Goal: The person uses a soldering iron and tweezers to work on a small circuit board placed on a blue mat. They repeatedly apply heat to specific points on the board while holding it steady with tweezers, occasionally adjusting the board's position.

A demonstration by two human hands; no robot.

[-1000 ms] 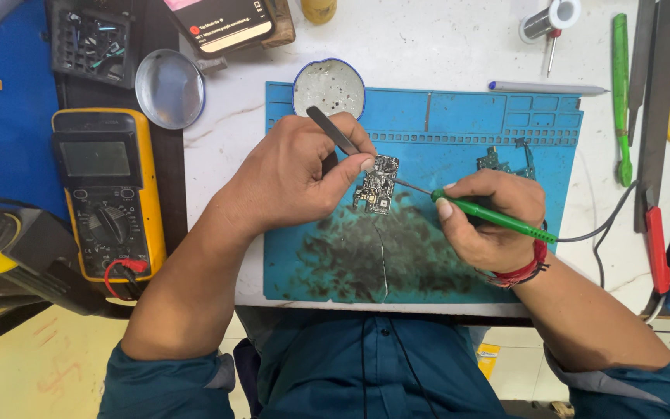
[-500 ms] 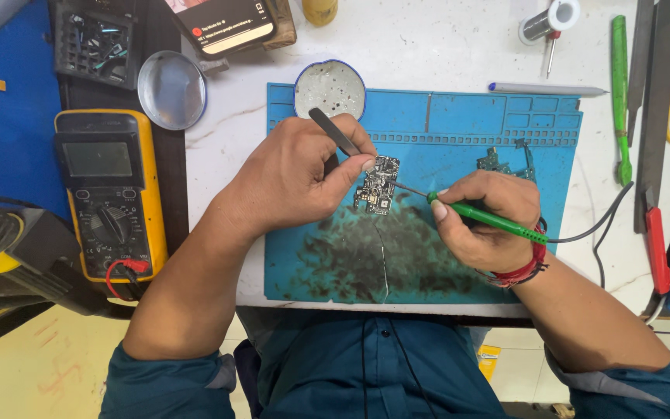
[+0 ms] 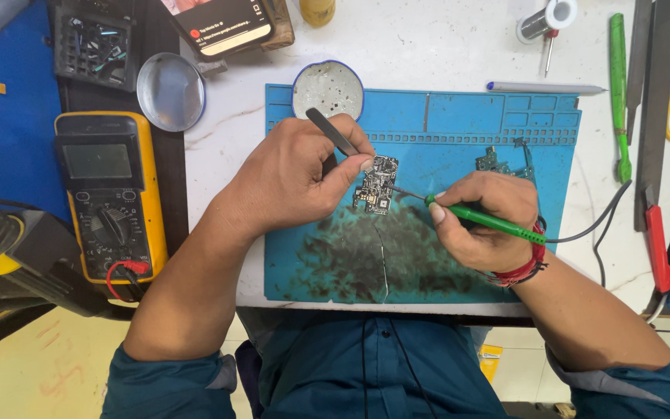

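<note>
Circuit board (image 3: 377,186) between both hands

A white table (image 3: 443,46) with thin grey marks fills most of the view. A blue mat (image 3: 505,132) lies on it, with dark smudges near its front edge. To the left, the top is black (image 3: 168,171), and next to that it is bright blue (image 3: 9,147). The floor (image 3: 48,372) below is pale yellow with a few faint red marks. More pale floor shows under the table's front edge, with a small yellow bit (image 3: 491,361) that may be paper. The light is bright and even, with soft shadows. No wall or window shows.
</note>
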